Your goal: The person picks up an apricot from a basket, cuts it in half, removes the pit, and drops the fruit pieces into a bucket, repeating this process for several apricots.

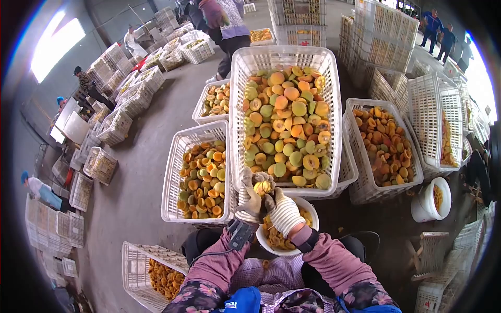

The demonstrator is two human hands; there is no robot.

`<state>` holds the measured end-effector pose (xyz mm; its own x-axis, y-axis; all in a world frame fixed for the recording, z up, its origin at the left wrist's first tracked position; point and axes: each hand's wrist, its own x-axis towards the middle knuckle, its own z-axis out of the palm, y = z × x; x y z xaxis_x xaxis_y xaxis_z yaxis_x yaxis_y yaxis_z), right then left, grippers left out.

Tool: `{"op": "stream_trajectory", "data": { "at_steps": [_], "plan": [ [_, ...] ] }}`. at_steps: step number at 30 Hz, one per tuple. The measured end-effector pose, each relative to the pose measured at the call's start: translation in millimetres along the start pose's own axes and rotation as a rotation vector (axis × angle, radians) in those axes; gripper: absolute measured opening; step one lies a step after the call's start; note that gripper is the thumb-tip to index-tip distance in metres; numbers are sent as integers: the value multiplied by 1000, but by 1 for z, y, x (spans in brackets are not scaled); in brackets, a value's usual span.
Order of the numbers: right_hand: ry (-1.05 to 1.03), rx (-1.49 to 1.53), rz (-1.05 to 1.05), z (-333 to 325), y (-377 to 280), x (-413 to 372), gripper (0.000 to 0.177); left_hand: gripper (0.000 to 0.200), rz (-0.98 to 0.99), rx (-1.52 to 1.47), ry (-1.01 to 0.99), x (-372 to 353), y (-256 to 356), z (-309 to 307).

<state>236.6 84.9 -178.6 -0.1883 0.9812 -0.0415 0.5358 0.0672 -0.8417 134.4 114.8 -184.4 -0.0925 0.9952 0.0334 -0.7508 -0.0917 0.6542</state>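
Observation:
Both my hands wear gloves and meet above the near edge of a large white crate (286,51) heaped with whole and cut apricots (287,120). My left hand (250,198) is closed around a yellowish apricot (263,187). My right hand (283,212) has its fingers closed on the same fruit from the right; whether it also holds a small tool is hidden. Beneath my hands stands a white bucket (311,209) with yellow-orange apricot pieces (276,239) in it.
Crates of apricot halves stand at left (170,182) and right (355,182); another crate (133,266) tilts at lower left. A white bucket (417,208) lies tipped at right, near a wooden stool (430,250). A person (229,26) stands ahead. Stacked crates (383,36) rise at back right.

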Motion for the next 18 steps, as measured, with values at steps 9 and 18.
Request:
{"op": "stream_trajectory", "data": {
  "at_steps": [9,18],
  "plan": [
    [-210,552,106,13,7,-15,37,42,53,388,-24,-6,11,5],
    [-560,1037,362,2,-9,-41,29,44,-246,211,-490,-13,26,-4]
  ]
}}
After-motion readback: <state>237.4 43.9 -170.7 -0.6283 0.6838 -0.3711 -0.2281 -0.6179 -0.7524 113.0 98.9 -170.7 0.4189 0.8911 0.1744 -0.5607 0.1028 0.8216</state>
